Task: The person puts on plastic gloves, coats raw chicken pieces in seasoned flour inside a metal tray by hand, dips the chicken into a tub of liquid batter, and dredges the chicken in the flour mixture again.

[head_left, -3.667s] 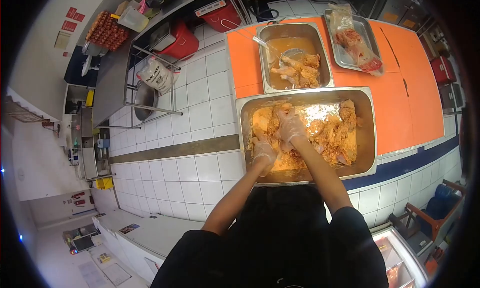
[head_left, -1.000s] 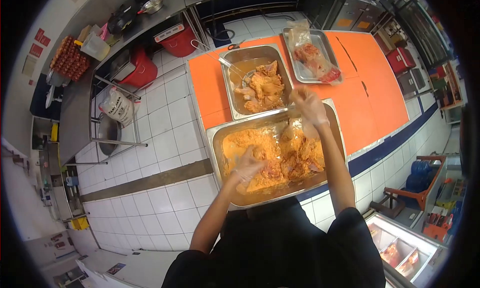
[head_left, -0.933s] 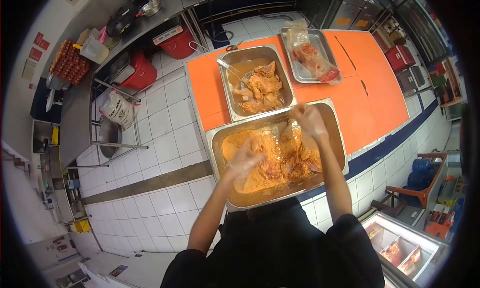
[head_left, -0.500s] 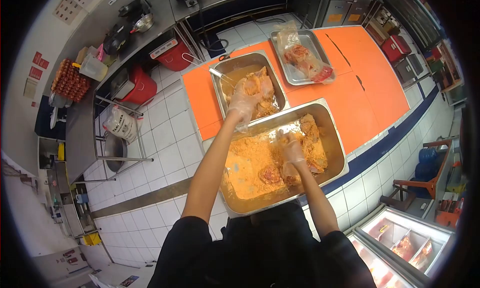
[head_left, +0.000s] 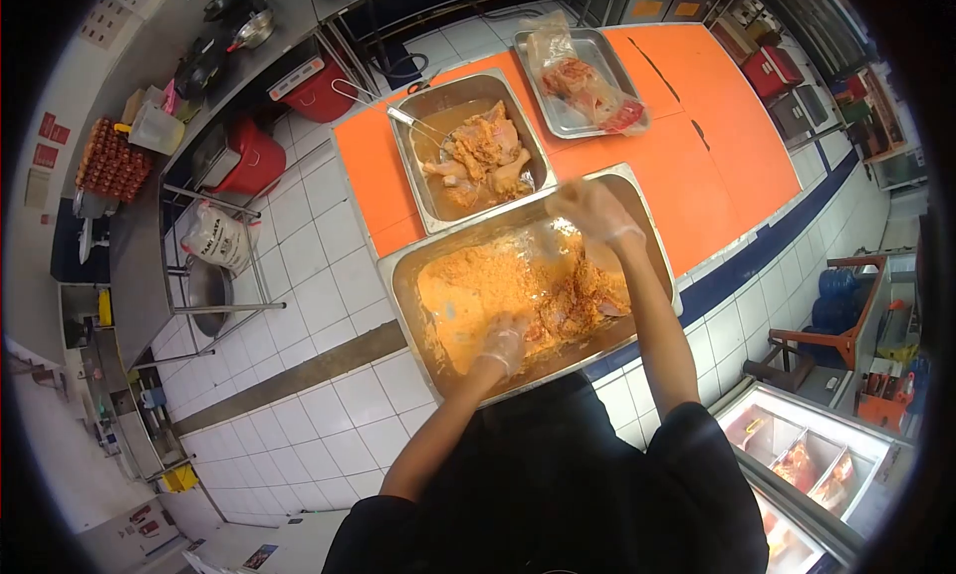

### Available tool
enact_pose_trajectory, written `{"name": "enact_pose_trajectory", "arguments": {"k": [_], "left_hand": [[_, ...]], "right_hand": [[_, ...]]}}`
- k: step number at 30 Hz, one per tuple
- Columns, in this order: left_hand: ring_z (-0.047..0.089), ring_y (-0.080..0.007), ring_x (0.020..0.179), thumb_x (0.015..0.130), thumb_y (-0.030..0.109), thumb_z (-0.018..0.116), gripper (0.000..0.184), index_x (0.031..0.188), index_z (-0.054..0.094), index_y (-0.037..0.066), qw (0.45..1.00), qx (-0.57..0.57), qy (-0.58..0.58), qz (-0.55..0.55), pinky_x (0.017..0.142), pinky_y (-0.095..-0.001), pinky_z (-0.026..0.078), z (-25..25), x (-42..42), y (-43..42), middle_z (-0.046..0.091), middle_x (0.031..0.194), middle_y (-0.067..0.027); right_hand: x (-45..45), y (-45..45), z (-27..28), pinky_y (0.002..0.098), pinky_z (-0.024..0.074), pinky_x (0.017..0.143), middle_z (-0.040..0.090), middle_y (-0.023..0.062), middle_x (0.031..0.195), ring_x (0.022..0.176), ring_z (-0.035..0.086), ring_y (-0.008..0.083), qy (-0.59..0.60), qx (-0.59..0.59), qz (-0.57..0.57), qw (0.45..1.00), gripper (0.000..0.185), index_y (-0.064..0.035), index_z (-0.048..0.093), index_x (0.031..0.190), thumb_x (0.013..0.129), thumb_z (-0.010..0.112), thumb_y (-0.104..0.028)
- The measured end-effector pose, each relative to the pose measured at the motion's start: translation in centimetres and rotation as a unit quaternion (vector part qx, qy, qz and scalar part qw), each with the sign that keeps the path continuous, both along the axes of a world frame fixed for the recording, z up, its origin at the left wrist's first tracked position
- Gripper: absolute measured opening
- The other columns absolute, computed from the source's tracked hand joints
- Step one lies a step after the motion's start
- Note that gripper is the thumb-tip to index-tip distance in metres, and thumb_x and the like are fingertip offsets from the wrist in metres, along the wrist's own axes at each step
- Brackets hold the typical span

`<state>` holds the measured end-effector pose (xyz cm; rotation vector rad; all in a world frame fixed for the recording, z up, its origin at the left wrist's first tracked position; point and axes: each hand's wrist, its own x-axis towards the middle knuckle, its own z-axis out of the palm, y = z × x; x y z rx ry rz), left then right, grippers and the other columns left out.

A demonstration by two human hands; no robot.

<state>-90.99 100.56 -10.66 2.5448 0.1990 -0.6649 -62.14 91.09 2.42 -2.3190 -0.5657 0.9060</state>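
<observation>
A large metal tray [head_left: 659, 243] holds orange-yellow breading [head_left: 468, 293] and coated chicken pieces [head_left: 583, 300] toward its right side. My left hand [head_left: 505, 343], in a clear plastic glove, rests in the breading near the tray's front edge. Its fingers look apart, beside a chicken piece. Above the tray's far right part is my gloved right hand [head_left: 600, 214], its fingers smeared by motion. Behind, a smaller metal pan [head_left: 410, 166] contains raw chicken [head_left: 488, 151] in brownish liquid. Tongs or a similar metal utensil [head_left: 413, 123] lean on that pan's left rim.
On the orange table [head_left: 717, 146], a shallow metal tray [head_left: 609, 64] carries a plastic bag of raw meat [head_left: 588, 91]. Red containers [head_left: 261, 156] and a white sack [head_left: 217, 237] stand at left. A lit display case [head_left: 797, 455] with meat is at lower right.
My left hand has left the chicken in the smaller pan and come down into the breading. My right hand has risen from the coated pieces toward the tray's far right side. The view has shifted slightly.
</observation>
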Motion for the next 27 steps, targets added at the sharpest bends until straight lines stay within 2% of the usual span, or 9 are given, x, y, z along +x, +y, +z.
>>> {"name": "enact_pose_trajectory", "arguments": {"k": [4, 7, 9, 13, 14, 15, 18, 24, 27], "left_hand": [[0.055, -0.0431, 0.135, 0.095, 0.025, 0.071, 0.052, 0.137, 0.053, 0.002, 0.997, 0.006, 0.063, 0.050, 0.110, -0.0544, 0.046, -2.1, -0.3, 0.3, 0.055, 0.143, -0.0312], [0.062, -0.0452, 0.123, 0.093, 0.029, 0.074, 0.052, 0.131, 0.054, 0.000, 0.988, -0.132, 0.038, 0.070, 0.103, -0.0533, 0.050, -2.7, 0.0, 2.1, 0.064, 0.129, -0.0325], [0.069, -0.0462, 0.106, 0.092, 0.033, 0.076, 0.053, 0.127, 0.055, -0.001, 0.981, -0.130, 0.076, 0.124, 0.091, -0.0520, 0.054, -1.0, 0.3, 2.2, 0.071, 0.113, -0.0297], [0.073, -0.0387, 0.096, 0.091, 0.054, 0.073, 0.052, 0.114, 0.075, 0.008, 0.967, -0.231, 0.046, 0.099, 0.085, -0.0504, 0.056, 1.2, 0.5, 2.2, 0.075, 0.098, -0.0226], [0.072, -0.0371, 0.101, 0.091, 0.059, 0.071, 0.054, 0.115, 0.075, 0.011, 0.987, -0.102, 0.120, 0.028, 0.087, -0.0505, 0.056, -6.3, -0.3, 2.5, 0.076, 0.108, -0.0208], [0.070, -0.0366, 0.115, 0.086, 0.056, 0.079, 0.075, 0.137, 0.063, 0.004, 0.989, -0.066, 0.124, -0.034, 0.098, -0.0465, 0.055, -4.9, -0.2, 2.7, 0.072, 0.126, -0.0232], [0.068, -0.0402, 0.117, 0.082, 0.055, 0.083, 0.083, 0.138, 0.058, -0.001, 1.000, -0.024, -0.001, 0.014, 0.099, -0.0492, 0.054, -7.9, -0.9, 2.1, 0.070, 0.126, -0.0271], [0.071, -0.0381, 0.104, 0.078, 0.049, 0.088, 0.078, 0.126, 0.058, -0.005, 0.977, -0.116, 0.069, 0.166, 0.087, -0.0471, 0.057, -3.3, 0.7, 1.0, 0.071, 0.114, -0.0266], [0.073, -0.0318, 0.097, 0.082, 0.037, 0.087, 0.065, 0.124, 0.058, -0.005, 0.949, -0.232, 0.038, 0.211, 0.078, -0.0419, 0.059, -4.7, -0.1, 3.0, 0.073, 0.107, -0.0214]], "right_hand": [[-5.2, -5.8, -5.9, 0.0497, 0.0579, 0.091, 0.071, 0.0295, 0.116, 0.110, 0.071, 0.0429, -0.109, -0.224, 0.063, 0.967, 0.045, 0.0016, 0.066, 0.120, 0.089, 0.072, -0.031], [-8.0, -8.1, -14.9, 0.0536, 0.0586, 0.082, 0.069, 0.0296, 0.112, 0.097, 0.071, 0.0461, -0.282, -0.370, 0.330, 0.822, 0.053, 0.0030, 0.059, 0.129, 0.087, 0.072, -0.026], [-10.4, -7.3, -11.5, 0.0517, 0.0575, 0.088, 0.063, 0.0287, 0.119, 0.100, 0.068, 0.0472, -0.108, -0.161, -0.023, 0.981, 0.070, 0.0046, 0.051, 0.138, 0.080, 0.078, -0.024], [-11.1, -8.1, -12.5, 0.0483, 0.0541, 0.092, 0.067, 0.0251, 0.107, 0.103, 0.066, 0.0422, -0.208, 0.033, 0.071, 0.975, 0.025, -0.0012, 0.069, 0.104, 0.084, 0.070, -0.016], [-10.6, -7.9, -13.0, 0.0485, 0.0539, 0.092, 0.068, 0.0248, 0.104, 0.103, 0.066, 0.0416, -0.200, 0.034, 0.096, 0.974, 0.020, -0.0022, 0.071, 0.098, 0.083, 0.071, -0.015], [-9.8, -6.5, -9.7, 0.0488, 0.0543, 0.091, 0.068, 0.0251, 0.104, 0.103, 0.067, 0.0418, -0.170, 0.083, 0.017, 0.982, 0.024, -0.0027, 0.070, 0.102, 0.084, 0.072, -0.019], [-7.5, -2.9, -0.3, 0.0487, 0.0547, 0.088, 0.069, 0.0249, 0.101, 0.101, 0.068, 0.0415, -0.128, 0.235, -0.042, 0.963, 0.035, -0.0058, 0.067, 0.113, 0.089, 0.074, -0.031], [-1.9, 3.7, 1.1, 0.0472, 0.0546, 0.088, 0.070, 0.0228, 0.100, 0.098, 0.068, 0.0394, -0.047, 0.267, -0.112, 0.956, 0.041, -0.0072, 0.066, 0.115, 0.089, 0.075, -0.038], [-0.9, 1.9, 0.2, 0.0476, 0.0547, 0.092, 0.072, 0.0262, 0.111, 0.105, 0.070, 0.0426, -0.175, 0.094, -0.055, 0.979, 0.050, -0.0062, 0.065, 0.127, 0.088, 0.073, -0.038]]}}
